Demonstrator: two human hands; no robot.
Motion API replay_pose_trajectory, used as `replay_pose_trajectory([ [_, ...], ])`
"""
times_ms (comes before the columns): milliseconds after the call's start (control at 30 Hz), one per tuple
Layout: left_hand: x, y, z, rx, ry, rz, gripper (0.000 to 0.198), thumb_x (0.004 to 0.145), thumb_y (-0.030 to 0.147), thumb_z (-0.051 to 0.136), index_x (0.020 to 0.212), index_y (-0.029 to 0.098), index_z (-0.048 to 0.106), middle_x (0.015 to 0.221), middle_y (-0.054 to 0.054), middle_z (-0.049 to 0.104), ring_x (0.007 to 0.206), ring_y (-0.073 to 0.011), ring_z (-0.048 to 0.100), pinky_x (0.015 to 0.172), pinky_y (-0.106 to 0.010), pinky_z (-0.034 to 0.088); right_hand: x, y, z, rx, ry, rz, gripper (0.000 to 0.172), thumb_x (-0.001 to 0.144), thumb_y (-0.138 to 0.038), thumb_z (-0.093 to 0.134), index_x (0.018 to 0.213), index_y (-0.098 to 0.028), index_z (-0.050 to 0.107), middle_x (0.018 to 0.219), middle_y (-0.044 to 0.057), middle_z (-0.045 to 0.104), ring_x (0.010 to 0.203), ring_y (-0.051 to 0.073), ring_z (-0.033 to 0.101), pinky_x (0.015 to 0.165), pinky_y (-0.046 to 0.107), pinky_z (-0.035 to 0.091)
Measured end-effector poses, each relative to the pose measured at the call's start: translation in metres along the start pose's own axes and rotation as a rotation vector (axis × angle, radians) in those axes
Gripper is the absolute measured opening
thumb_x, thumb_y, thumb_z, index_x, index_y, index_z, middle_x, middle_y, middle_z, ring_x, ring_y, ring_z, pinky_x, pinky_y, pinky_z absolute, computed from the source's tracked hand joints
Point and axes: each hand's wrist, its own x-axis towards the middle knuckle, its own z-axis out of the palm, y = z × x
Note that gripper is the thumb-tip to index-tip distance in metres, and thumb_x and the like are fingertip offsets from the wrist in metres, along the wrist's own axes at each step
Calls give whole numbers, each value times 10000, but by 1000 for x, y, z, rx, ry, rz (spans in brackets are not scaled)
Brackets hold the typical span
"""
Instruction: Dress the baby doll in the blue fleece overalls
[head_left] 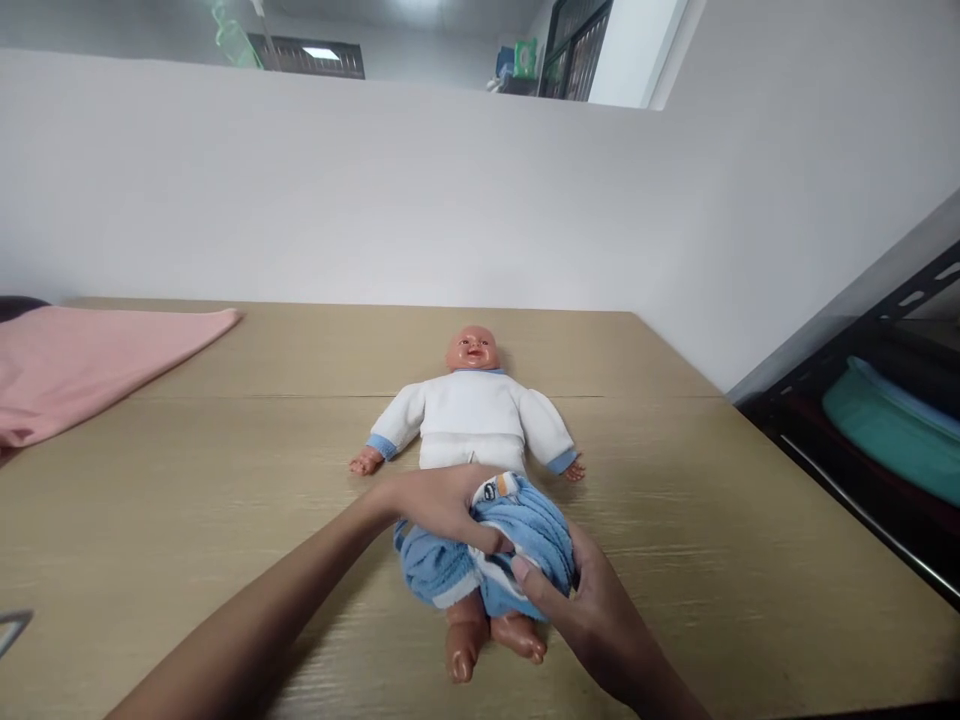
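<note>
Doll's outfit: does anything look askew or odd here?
The blue garment is bunched and wrinkled around the doll's legs, with left hand and right hand on it, unlike the smoother white top. No spill or damage shows.

Open tabletop [712, 540] beside doll [472, 410], wall [420, 200] behind, cloth [97, 355] left

Nothing legible there! The blue garment [529, 525] showed a white patch [481, 496] bearing a small dark mark [490, 491], right beside an orange block [503, 485], too tiny to read! And the distant green packet [525, 58]? Its pale marking was far too blurred to decipher!
</note>
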Motion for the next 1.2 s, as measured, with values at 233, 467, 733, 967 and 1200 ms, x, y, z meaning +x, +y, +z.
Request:
replay_pose_trajectory([
  [233,0,0,6,119,-66,67,680,789,267,871,1445,237,693,1342,-44,795,1193,-302,753,1024,-378,631,-5,21,-13,-140,154,-15,580,858,-471,766,1344,-156,739,1220,142,845,1101,342,807,954,421,669],
  [467,2,7,11,133,-45,49,544,818,236,845,1349,243,732,1261,-18,800,1136,-278,757,1010,-370,604,-5,27,-6,-151,244,-17,610,904,-472,711,1427,-159,714,1317,153,816,1195,341,776,996,410,651],
  [733,0,9,16,179,-11,119,426,906,192,721,1330,220,683,1232,-45,791,1065,-246,754,973,-344,596,-9,15,-17,-320,65,-50,624,830,-379,674,1425,-194,689,1241,108,822,1098,308,786,955,387,635],
  [967,-1,8,14,250,-102,49,629,820,368,880,1388,250,637,1208,-10,790,1051,-270,762,950,-343,595,-11,43,-17,-294,208,68,769,950,-604,594,1573,-158,656,1467,163,753,1343,372,699,1168,483,552],
  [1200,1,19,28,335,35,23,245,991,373,696,1181,225,648,1078,-25,805,915,-234,753,848,-312,553,-17,24,0,-166,277,69,674,1014,-561,585,1569,-187,663,1537,172,724,1465,368,656,1225,510,525],
])
